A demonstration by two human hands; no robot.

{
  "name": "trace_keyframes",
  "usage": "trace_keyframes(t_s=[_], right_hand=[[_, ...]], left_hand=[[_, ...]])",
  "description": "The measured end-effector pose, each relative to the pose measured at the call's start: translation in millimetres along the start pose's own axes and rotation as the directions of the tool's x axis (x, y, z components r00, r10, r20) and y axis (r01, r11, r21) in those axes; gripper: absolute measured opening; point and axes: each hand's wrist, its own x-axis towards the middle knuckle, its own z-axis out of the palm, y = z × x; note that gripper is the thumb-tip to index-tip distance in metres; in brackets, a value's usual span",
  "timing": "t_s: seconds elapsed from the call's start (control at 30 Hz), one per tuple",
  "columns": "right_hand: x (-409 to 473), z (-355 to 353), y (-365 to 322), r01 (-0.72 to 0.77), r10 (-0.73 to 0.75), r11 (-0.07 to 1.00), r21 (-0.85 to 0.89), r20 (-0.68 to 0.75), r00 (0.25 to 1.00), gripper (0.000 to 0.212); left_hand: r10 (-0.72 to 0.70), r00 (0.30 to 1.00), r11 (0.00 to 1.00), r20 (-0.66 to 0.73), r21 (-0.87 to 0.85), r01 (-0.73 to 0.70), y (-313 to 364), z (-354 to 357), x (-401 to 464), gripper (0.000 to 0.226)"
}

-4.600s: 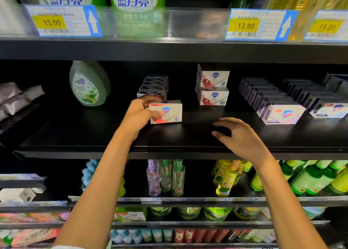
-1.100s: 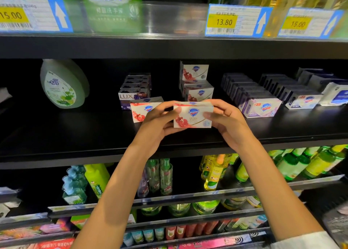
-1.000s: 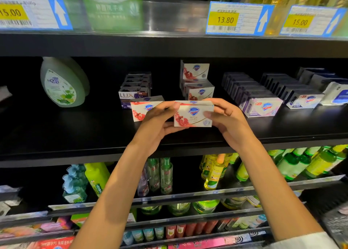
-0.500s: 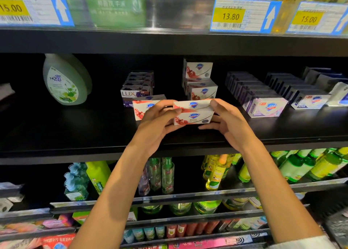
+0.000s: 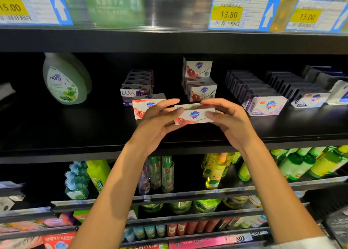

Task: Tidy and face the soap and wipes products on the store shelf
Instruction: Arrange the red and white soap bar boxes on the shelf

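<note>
Black shelf (image 5: 56,128), dim at the back, soap stock scattered along it. Out front, both hands share one soap box (image 5: 194,115): left hand (image 5: 156,122) pinches its left end, right hand (image 5: 229,122) its right, thumbs below and fingers curled over the top. So the box lies straight between the fingertips, long axis running left to right, logo toward us, held just above the shelf. Neither hand is nearer; they sit level at either end. Just left, partly behind the left hand, stands a matching box (image 5: 145,103) at a slight angle; behind is a stack (image 5: 199,79) of the same kind. I'd judge it goes down beside these.
</note>
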Motion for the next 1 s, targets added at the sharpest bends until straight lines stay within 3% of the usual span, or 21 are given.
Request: trace_keyframes(t_s=[0.2,0.33,0.43,0.67,1.0], right_hand=[[1.0,-2.3,3.0,0.020,-0.020,1.000,-0.012,0.029,0.999,0.042],[4.4,2.9,-0.3,-0.078,0.078,0.995,0.068,-0.004,0.997,0.046],[6.0,3.4,-1.0,-0.116,0.117,0.993,0.036,-0.002,0.993,0.040],[3.0,0.1,-0.2,-0.077,0.077,0.997,-0.016,0.006,0.997,0.032],[2.1,-1.7,3.3,-0.009,0.009,0.998,-0.063,-0.004,1.000,0.039]], left_hand=[[0.022,1.000,0.998,0.017,0.056,-0.022,-3.5,-3.6,1.5,0.053],[0.044,0.999,0.995,0.021,0.086,-0.046,-4.0,-5.0,1.4,0.056],[0.063,0.998,0.993,0.016,0.103,-0.064,-3.2,-5.6,0.2,0.058],[0.052,0.998,0.991,0.039,0.119,-0.056,-2.0,-3.9,-1.5,0.064],[0.015,1.000,0.995,0.001,0.098,-0.016,-2.0,-0.4,-1.8,0.046]])
